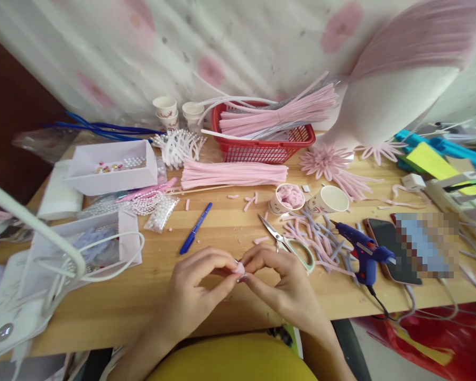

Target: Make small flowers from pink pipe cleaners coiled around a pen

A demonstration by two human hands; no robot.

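Observation:
Close to the table's front edge, my left hand and my right hand meet fingertip to fingertip. Pinched between them is a small pale pink curl of pipe cleaner, partly hidden by the fingers. Scissors with pale green handles lie just beyond my right hand, beside loose pink and grey-lilac pipe cleaner pieces. A paper cup behind them holds pink curled pieces. Beyond my left hand lies a blue pen.
A pink pipe cleaner bundle lies before a red basket of more stems. At right are a second paper cup, a blue glue gun and a phone. White boxes and a lamp arm occupy the left.

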